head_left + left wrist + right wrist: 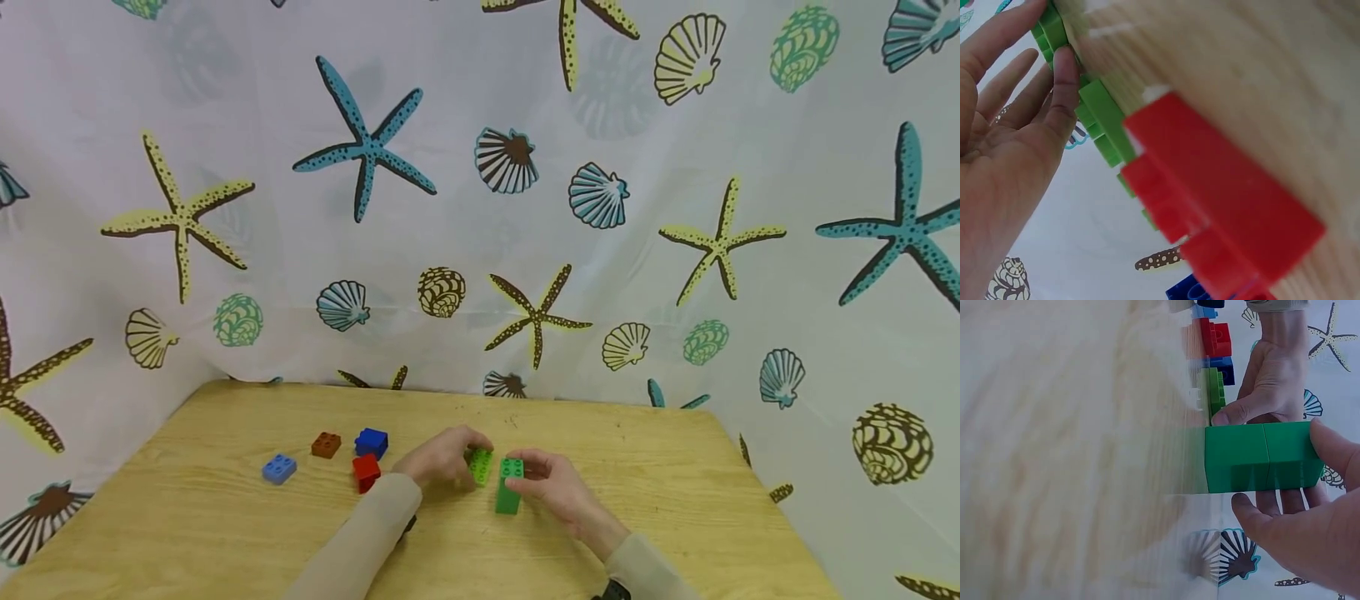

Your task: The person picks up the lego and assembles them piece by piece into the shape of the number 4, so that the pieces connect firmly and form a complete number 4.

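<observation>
My left hand (442,458) holds a low, light green toy building brick (481,468), thumb at its near end and fingers along the far side. In the left wrist view the thumb covers part of the light green brick (1105,119). To the right, my right hand (555,487) grips an upright stack of darker green bricks (508,492) that stands on the table. A seam in the green stack (1241,459) shows two bricks joined, with the thumb on one side and the fingers on the other. The two hands are close together.
Left of my hands lie a red brick (366,472), a dark blue brick (371,442), a brown brick (326,445) and a lighter blue brick (279,468). All rest on the wooden table (247,533). A shell-and-starfish curtain (465,233) hangs behind it.
</observation>
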`<state>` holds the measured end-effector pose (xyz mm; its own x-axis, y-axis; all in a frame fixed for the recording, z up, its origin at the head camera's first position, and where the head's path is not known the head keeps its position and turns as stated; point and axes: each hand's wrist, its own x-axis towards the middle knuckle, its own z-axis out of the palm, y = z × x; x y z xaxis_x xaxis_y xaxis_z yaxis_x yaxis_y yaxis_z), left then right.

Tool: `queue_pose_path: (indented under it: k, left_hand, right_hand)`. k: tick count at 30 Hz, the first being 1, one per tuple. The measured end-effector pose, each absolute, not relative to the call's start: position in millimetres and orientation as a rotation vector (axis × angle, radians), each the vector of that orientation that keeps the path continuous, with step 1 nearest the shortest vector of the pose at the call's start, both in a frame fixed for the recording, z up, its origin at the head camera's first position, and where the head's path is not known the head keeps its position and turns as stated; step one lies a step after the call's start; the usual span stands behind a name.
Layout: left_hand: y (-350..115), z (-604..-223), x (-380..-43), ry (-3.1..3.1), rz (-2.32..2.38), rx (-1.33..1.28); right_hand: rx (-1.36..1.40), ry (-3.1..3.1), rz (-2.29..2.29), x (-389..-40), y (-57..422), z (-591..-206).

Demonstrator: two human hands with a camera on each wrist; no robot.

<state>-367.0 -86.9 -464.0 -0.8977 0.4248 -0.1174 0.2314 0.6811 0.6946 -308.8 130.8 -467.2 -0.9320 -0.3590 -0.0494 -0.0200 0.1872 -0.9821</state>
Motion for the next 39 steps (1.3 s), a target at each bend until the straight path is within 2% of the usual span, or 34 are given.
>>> queue_pose_path:
  k: [14,39]
  left_hand:
    - [-100,-463,-366,2.677,0.955,0.798]
    - [-100,-450,-349,2.548,1.659,0.461]
  right_hand:
    - [-0.369,2.16,-1.8,-306,134,-471]
    - [-0.389,2.16,-1.775,-310,135,-467]
